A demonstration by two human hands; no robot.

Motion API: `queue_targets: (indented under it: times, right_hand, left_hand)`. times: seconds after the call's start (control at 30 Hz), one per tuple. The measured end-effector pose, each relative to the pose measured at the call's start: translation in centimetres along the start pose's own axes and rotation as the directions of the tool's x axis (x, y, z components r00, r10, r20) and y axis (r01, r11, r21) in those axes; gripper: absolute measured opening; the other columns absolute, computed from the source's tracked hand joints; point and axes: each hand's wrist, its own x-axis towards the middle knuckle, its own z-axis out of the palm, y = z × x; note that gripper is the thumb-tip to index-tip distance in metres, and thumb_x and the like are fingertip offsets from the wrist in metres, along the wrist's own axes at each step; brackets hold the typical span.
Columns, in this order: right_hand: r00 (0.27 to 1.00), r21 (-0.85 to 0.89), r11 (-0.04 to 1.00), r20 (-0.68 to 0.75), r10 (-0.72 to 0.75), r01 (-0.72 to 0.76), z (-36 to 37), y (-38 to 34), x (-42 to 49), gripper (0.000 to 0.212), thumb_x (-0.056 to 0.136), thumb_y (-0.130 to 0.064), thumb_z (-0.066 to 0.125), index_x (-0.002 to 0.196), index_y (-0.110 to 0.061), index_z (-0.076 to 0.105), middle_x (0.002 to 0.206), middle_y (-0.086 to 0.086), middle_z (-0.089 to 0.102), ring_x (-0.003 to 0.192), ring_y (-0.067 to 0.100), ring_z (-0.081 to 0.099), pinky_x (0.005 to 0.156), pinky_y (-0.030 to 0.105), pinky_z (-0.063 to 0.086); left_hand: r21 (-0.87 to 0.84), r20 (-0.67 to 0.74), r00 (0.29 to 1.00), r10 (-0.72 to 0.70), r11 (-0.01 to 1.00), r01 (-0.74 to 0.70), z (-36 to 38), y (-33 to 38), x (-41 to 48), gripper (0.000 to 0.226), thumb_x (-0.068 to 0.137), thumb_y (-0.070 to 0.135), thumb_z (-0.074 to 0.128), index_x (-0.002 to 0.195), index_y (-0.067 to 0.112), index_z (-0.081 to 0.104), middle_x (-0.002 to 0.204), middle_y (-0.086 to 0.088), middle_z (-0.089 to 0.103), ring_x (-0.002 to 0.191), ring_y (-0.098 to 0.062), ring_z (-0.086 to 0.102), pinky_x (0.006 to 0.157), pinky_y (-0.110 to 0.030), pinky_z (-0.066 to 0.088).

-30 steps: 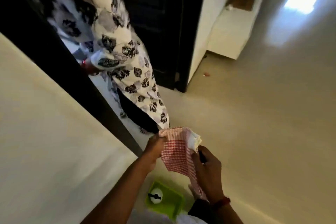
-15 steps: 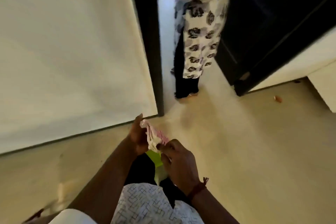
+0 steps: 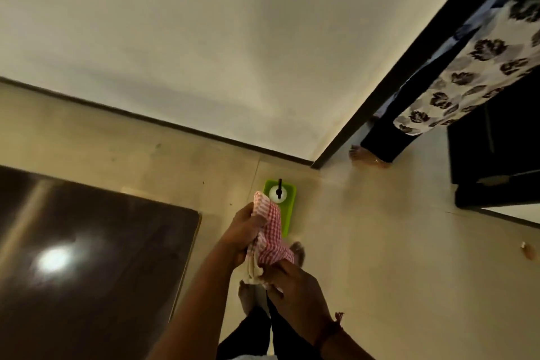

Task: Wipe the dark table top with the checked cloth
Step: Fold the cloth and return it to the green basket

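Checked cloth [image 3: 270, 240], 2 hands: left hand [image 3: 245, 231] curls round top wad, right hand [image 3: 295, 280] pinches edge below left fingers. I judge it light, limp; grip bunched.

The dark table top [image 3: 117, 272] runs off the left and bottom edges.

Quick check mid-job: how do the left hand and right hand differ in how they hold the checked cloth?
The left hand grips the checked cloth by its upper, bunched part; the right hand holds its lower end. The left hand is nearer the dark table top; the right hand is farther from it. The right wrist wears a red thread; the left shows none. Both hold the cloth off the table.
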Motion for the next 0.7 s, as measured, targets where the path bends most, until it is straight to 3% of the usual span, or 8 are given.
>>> queue_targets:
  times: [0.07, 0.17, 0.27, 0.37, 0.47, 0.53, 0.6, 0.7]
  right_hand:
    - [0.995, 0.04, 0.998, 0.086, 0.047, -0.051, 1.8, 0.7, -0.5, 0.025, 0.084, -0.034, 0.055, 0.108, -0.034, 0.063, 0.108, -0.014, 0.062, 0.093, 0.008, 0.061, 0.078, 0.023, 0.052]
    - [0.979, 0.026, 0.991, 0.157, 0.127, -0.132, 4.4, 3.5, -0.5, 0.039, 0.084, -0.037, 0.043, 0.117, -0.036, 0.062, 0.119, -0.01, 0.065, 0.109, 0.011, 0.059, 0.096, 0.029, 0.049]
    - [0.966, -0.007, 0.971, 0.096, 0.239, -0.239, 6.1, 7.9, 0.5, 0.044, 0.084, -0.026, 0.051, 0.127, -0.031, 0.058, 0.123, -0.007, 0.062, 0.109, 0.015, 0.062, 0.096, 0.033, 0.049]
    - [0.932, 0.025, 0.932, 0.037, 0.36, -0.361, 8.6, 12.8, 2.9, 0.073, 0.085, -0.015, 0.064, 0.148, -0.024, 0.029, 0.147, -0.003, 0.043, 0.122, 0.018, 0.055, 0.095, 0.037, 0.051]
    - [0.954, -0.075, 0.956, 0.078, 0.289, -0.284, 11.8, 18.1, 6.1, 0.093, 0.083, -0.011, 0.067, 0.153, -0.023, 0.007, 0.161, 0.0, 0.013, 0.141, 0.021, 0.031, 0.101, 0.041, 0.047]
    - [0.964, -0.121, 0.976, 0.176, 0.199, -0.179, 14.3, 22.1, 8.3, 0.08, 0.082, -0.013, 0.068, 0.149, -0.024, 0.025, 0.16, 0.004, 0.014, 0.142, 0.024, 0.028, 0.099, 0.043, 0.047]
    - [0.959, -0.096, 0.989, 0.251, 0.134, -0.114, 16.6, 25.5, 9.9, 0.051, 0.081, -0.014, 0.069, 0.129, -0.016, 0.052, 0.15, 0.009, 0.037, 0.134, 0.029, 0.04, 0.097, 0.046, 0.047]
    - [0.946, -0.089, 0.992, 0.305, 0.113, -0.09, 20.1, 30.1, 11.3, 0.019, 0.083, -0.017, 0.066, 0.1, -0.009, 0.064, 0.108, 0.012, 0.066, 0.106, 0.033, 0.058, 0.082, 0.046, 0.05]
  left_hand:
    - [0.062, -0.031, 0.999, 0.043, 0.997, -0.041, -0.8, -2.3, 0.2, 0.034, 0.096, 0.003, 0.045, 0.125, 0.011, 0.058, 0.112, -0.014, 0.069, 0.103, -0.031, 0.067, 0.088, -0.051, 0.056]
    - [0.105, -0.045, 0.994, 0.098, 0.99, -0.092, -1.7, -5.5, 0.9, 0.035, 0.095, 0.003, 0.044, 0.118, 0.021, 0.063, 0.111, -0.007, 0.07, 0.103, -0.027, 0.067, 0.089, -0.053, 0.055]
    - [0.157, -0.042, 0.99, 0.138, 0.979, -0.13, -2.6, -8.3, 2.2, 0.036, 0.084, 0.011, 0.05, 0.111, 0.029, 0.066, 0.108, -0.001, 0.073, 0.101, -0.018, 0.069, 0.089, -0.048, 0.056]
    - [0.2, -0.006, 0.991, 0.135, 0.971, -0.131, -4.0, -11.4, 4.9, 0.044, 0.075, 0.016, 0.051, 0.115, 0.023, 0.068, 0.104, 0.0, 0.074, 0.098, -0.014, 0.07, 0.088, -0.043, 0.057]
    - [0.246, 0.025, 0.993, 0.111, 0.962, -0.114, -5.4, -14.8, 8.8, 0.045, 0.071, 0.015, 0.051, 0.11, 0.024, 0.071, 0.101, 0.002, 0.076, 0.099, -0.013, 0.07, 0.087, -0.036, 0.057]
    - [0.258, 0.027, 0.995, 0.099, 0.961, -0.102, -6.1, -17.5, 12.0, 0.048, 0.065, 0.011, 0.05, 0.105, 0.025, 0.072, 0.098, 0.004, 0.076, 0.095, -0.008, 0.07, 0.081, -0.026, 0.057]
    - [0.289, -0.003, 0.996, 0.087, 0.954, -0.082, -6.8, -20.1, 15.3, 0.046, 0.06, 0.009, 0.05, 0.099, 0.02, 0.072, 0.09, 0.003, 0.075, 0.084, -0.004, 0.069, 0.073, -0.019, 0.055]
    - [0.401, -0.027, 0.997, 0.079, 0.914, -0.062, -7.8, -24.1, 20.5, 0.037, 0.059, 0.011, 0.052, 0.091, 0.002, 0.068, 0.08, -0.007, 0.066, 0.073, -0.011, 0.06, 0.065, -0.026, 0.046]
